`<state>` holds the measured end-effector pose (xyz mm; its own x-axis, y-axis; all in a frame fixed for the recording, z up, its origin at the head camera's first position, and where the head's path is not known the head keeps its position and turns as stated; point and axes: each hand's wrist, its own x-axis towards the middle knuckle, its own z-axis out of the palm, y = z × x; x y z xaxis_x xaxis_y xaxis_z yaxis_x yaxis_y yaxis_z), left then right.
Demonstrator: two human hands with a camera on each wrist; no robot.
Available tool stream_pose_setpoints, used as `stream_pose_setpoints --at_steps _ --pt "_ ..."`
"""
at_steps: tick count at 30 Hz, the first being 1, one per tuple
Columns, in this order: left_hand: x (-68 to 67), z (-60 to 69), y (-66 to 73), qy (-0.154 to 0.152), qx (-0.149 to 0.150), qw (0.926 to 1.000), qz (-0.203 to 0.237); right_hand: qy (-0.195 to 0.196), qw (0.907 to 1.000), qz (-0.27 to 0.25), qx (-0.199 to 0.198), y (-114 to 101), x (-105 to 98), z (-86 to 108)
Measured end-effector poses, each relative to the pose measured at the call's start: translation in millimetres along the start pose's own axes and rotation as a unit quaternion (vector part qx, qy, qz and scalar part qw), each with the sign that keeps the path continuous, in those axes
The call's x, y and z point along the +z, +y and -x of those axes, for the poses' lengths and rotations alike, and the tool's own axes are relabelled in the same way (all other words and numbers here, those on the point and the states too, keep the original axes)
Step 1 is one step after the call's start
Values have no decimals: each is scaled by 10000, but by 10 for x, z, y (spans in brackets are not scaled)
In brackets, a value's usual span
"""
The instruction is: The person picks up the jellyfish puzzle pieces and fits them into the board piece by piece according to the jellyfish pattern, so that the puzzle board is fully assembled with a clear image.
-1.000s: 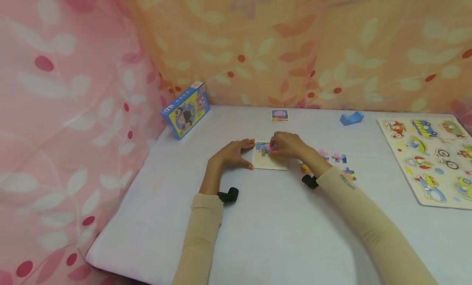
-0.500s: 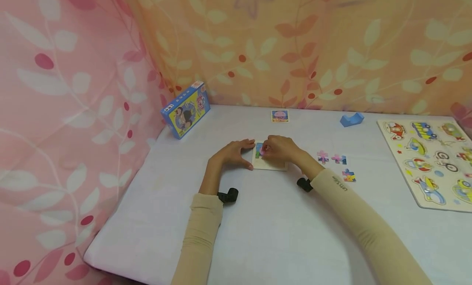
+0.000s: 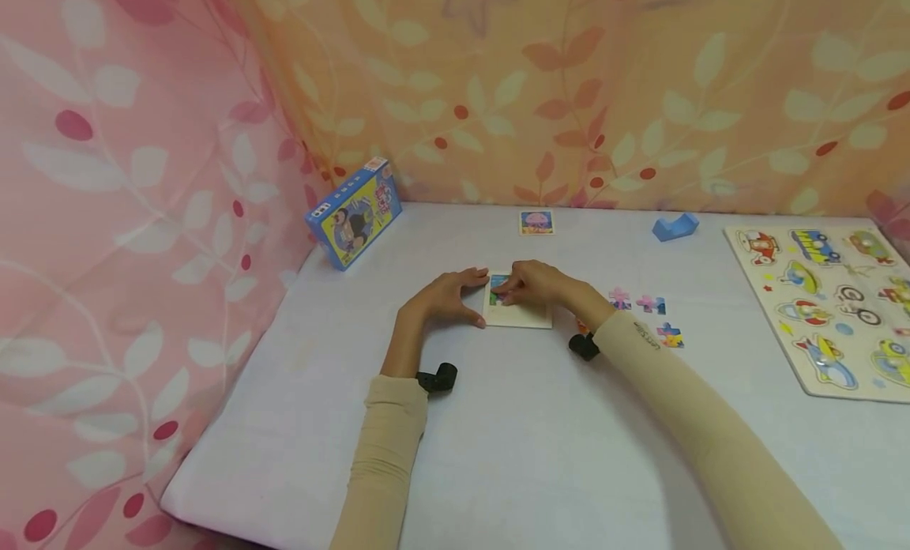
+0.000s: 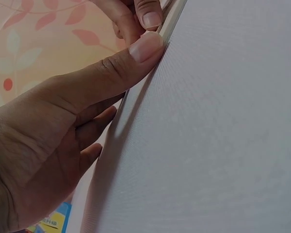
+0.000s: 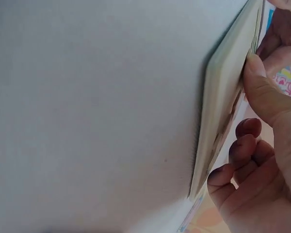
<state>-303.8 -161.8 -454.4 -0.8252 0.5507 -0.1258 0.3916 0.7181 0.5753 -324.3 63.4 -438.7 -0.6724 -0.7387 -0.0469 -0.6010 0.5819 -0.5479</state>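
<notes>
A small pale square puzzle board (image 3: 520, 319) lies flat on the white cloth, a blue and green picture part showing at its upper left. My left hand (image 3: 444, 297) spans its left side, fingertips by the upper corner and thumb touching the lower one. Over the board is my right hand (image 3: 536, 284), its thumb and forefinger pressing on the picture; they hide most of it. In the right wrist view the thumb of my right hand (image 5: 262, 145) rests at the board (image 5: 223, 82), the other fingers loosely bent. The left wrist view shows my left hand (image 4: 63, 121) with its thumb against the board's edge.
Loose jigsaw pieces (image 3: 670, 335) lie right of the board, one partly behind my right wrist. Farther back are a small picture card (image 3: 536, 223) and a blue holder (image 3: 675, 227). A blue box (image 3: 355, 214) stands at the left; a large peg puzzle (image 3: 828, 313) lies at the right.
My right hand has moved slightly left over the board, and its forefinger now reaches out flat onto the picture. The left hand has stayed at the board's left side.
</notes>
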Motion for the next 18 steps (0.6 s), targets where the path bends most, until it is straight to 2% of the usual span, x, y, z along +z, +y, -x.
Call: stream_pose_setpoints --at_steps 4,11,15,18 --pt "-19 -7 -4 8 -34 10000 32 -53 9997 -226 104 22 -18 -36" --pt "-16 -22 -2 9 -108 9999 110 -169 9993 -273 -187 22 -40 -46" --pt "5 -9 18 -204 -197 9996 50 -175 9998 -135 -29 34 -29 -32" --pt "10 5 34 -302 -342 9988 -157 -210 9992 -309 156 49 -22 -27"
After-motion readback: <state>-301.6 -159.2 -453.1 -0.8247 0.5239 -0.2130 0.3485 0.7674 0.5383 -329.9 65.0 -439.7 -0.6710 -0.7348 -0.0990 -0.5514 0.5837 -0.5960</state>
